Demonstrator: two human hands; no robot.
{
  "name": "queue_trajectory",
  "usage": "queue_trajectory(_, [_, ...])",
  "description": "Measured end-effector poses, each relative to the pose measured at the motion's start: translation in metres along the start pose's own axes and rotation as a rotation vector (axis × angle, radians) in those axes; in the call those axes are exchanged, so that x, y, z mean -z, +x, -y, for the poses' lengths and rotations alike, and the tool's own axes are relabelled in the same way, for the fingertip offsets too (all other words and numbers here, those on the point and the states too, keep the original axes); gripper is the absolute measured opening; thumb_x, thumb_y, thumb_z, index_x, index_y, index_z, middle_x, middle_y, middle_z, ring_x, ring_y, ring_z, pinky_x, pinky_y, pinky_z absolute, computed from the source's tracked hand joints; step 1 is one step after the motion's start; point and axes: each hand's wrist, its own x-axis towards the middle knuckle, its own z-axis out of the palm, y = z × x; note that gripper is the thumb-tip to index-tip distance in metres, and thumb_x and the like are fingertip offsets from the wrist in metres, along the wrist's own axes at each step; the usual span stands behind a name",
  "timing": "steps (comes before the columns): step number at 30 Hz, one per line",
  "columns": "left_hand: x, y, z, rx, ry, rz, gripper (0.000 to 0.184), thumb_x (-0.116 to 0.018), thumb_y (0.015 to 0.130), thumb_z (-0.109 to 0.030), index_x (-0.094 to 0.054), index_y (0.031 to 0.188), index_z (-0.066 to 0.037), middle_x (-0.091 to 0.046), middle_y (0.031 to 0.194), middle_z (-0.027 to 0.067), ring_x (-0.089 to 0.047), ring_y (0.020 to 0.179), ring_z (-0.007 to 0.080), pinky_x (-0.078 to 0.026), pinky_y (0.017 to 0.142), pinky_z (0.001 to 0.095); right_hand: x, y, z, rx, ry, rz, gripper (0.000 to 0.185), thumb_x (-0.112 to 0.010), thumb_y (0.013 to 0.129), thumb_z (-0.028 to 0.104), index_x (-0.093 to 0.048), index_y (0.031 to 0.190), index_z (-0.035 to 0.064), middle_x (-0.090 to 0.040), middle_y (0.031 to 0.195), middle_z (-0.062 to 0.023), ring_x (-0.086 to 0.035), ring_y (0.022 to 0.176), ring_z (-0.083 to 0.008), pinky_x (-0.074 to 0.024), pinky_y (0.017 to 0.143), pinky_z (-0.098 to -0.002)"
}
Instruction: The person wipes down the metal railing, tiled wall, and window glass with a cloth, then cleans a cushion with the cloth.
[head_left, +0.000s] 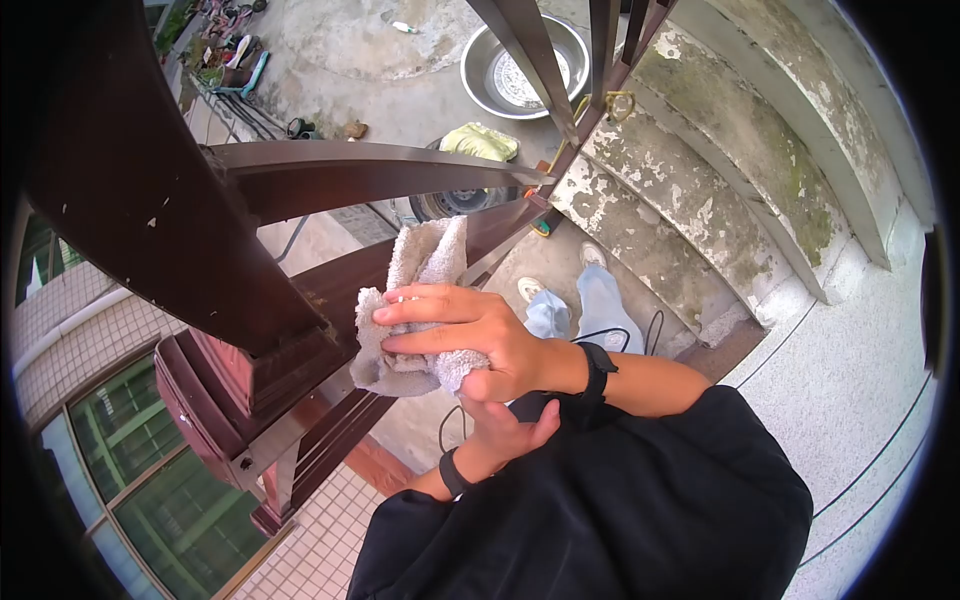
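A crumpled light grey cloth (425,265) is in my right hand (465,330), whose fingers lie across its top and press into it. The cloth is in front of the dark brown metal railing (380,180); whether it touches the metal cannot be made out. Just below, my left hand (505,430) is partly covered by the right hand. Its thumb sticks out to the right, while its other fingers are mostly hidden. Both wrists wear black bands.
A thick brown post (150,190) rises at the left. Worn concrete steps (680,200) lie at the upper right. Below the railing are a metal basin (480,70), a wheel (445,205) and a yellow-green cloth (480,142). A tiled wall (320,525) is at the lower left.
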Motion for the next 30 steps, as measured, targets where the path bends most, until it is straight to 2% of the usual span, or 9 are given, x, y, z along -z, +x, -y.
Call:
queue_trajectory(1, [-0.002, -0.009, 0.007, -0.020, 0.002, -0.019, 0.112, -0.079, 0.069, -0.020, -0.005, 0.152, -0.003, -0.024, 0.142, 0.0238, -0.025, 0.138, 0.0398, -0.025, 0.111, 0.0525, -0.002, 0.000, -0.001, 0.002, -0.005, -0.017, 0.078, -0.032, 0.095, 0.067, -0.070, 0.111, -0.0001, -0.063, 0.128, -0.0173, -0.057, 0.123, -0.0374, -0.0447, 0.104, -0.0477])
queue_trajectory(5, [0.008, 0.022, 0.004, 0.017, 0.154, -0.001, 0.116, -0.075, 0.080, -0.025, 0.009, 0.156, -0.006, -0.001, 0.150, 0.0438, -0.016, 0.137, 0.0596, -0.024, 0.108, 0.0614, 0.000, 0.019, -0.008, -0.074, 0.078, -0.077, 0.079, -0.030, 0.095, 0.068, -0.068, 0.116, 0.0006, -0.065, 0.124, -0.0194, -0.062, 0.117, -0.0376, -0.0463, 0.101, -0.0447])
queue_trajectory(6, [0.005, 0.024, 0.001, 0.068, 0.164, 0.011, 0.113, -0.074, 0.082, -0.024, 0.010, 0.155, 0.000, 0.005, 0.147, 0.0494, -0.008, 0.138, 0.0637, -0.018, 0.110, 0.0640, 0.005, 0.023, -0.017, -0.017, 0.052, -0.041, 0.074, -0.031, 0.096, 0.062, -0.068, 0.113, 0.0001, -0.068, 0.119, -0.0197, -0.064, 0.114, -0.0368, -0.0473, 0.099, -0.0427])
queue_trajectory(9, [-0.001, 0.049, 0.000, 0.137, 0.117, -0.007, 0.114, -0.073, 0.082, -0.022, 0.012, 0.152, 0.006, 0.008, 0.151, 0.0444, 0.002, 0.143, 0.0572, -0.007, 0.115, 0.0596, 0.012, 0.041, -0.038, 0.025, 0.031, 0.017, 0.067, -0.034, 0.096, 0.054, -0.069, 0.111, -0.0013, -0.069, 0.116, -0.0199, -0.063, 0.114, -0.0365, -0.0479, 0.099, -0.0420])
queue_trajectory(13, [-0.010, 0.060, 0.007, 0.228, 0.016, -0.032, 0.107, -0.072, 0.084, -0.018, 0.007, 0.152, 0.008, 0.005, 0.150, 0.0459, -0.004, 0.143, 0.0576, -0.015, 0.115, 0.0556, 0.017, 0.032, -0.056, -0.140, -0.103, -0.011, 0.060, -0.034, 0.097, 0.045, -0.068, 0.106, -0.0036, -0.070, 0.112, -0.0183, -0.067, 0.104, -0.0327, -0.0496, 0.093, -0.0385])
queue_trajectory(20, [-0.028, 0.011, 0.033, 0.147, -0.116, 0.046, 0.094, -0.073, 0.083, -0.015, -0.012, 0.152, 0.007, -0.018, 0.147, 0.0405, -0.030, 0.135, 0.0551, -0.034, 0.109, 0.0517, 0.030, -0.038, -0.048, -0.337, -0.380, -0.096, 0.042, -0.048, 0.087, 0.027, -0.063, 0.107, -0.0066, -0.067, 0.106, -0.0208, -0.065, 0.094, -0.0364, -0.0500, 0.086, -0.0371])
queue_trajectory(26, [-0.024, -0.022, 0.044, 0.197, -0.288, -0.001, 0.078, -0.074, 0.081, -0.014, -0.036, 0.148, -0.002, -0.038, 0.142, 0.0265, -0.049, 0.126, 0.0417, -0.050, 0.097, 0.0433, 0.030, -0.084, -0.027, -0.784, -0.494, -0.021, 0.042, -0.049, 0.089, 0.026, -0.063, 0.114, -0.0044, -0.067, 0.109, -0.0201, -0.066, 0.097, -0.0292, -0.0493, 0.087, -0.0361])
queue_trajectory(29, [-0.012, -0.040, 0.057, 0.228, -0.351, -0.082, 0.076, -0.075, 0.080, -0.013, -0.039, 0.146, -0.003, -0.040, 0.141, 0.0249, -0.052, 0.123, 0.0410, -0.051, 0.095, 0.0421, 0.011, -0.099, -0.023, -0.840, -0.311, -0.130, 0.048, -0.048, 0.091, 0.028, -0.058, 0.125, -0.0035, -0.066, 0.114, -0.0189, -0.063, 0.106, -0.0238, -0.0462, 0.093, -0.0338])
queue_trajectory(30, [-0.009, -0.045, 0.062, 0.202, -0.348, -0.154, 0.076, -0.077, 0.077, -0.012, -0.042, 0.145, -0.004, -0.040, 0.141, 0.0232, -0.054, 0.120, 0.0398, -0.052, 0.094, 0.0414, 0.009, -0.097, -0.017, -0.839, -0.311, -0.025, 0.054, -0.051, 0.093, 0.028, -0.049, 0.136, -0.0044, -0.060, 0.127, -0.0176, -0.054, 0.119, -0.0210, -0.0409, 0.101, -0.0324])
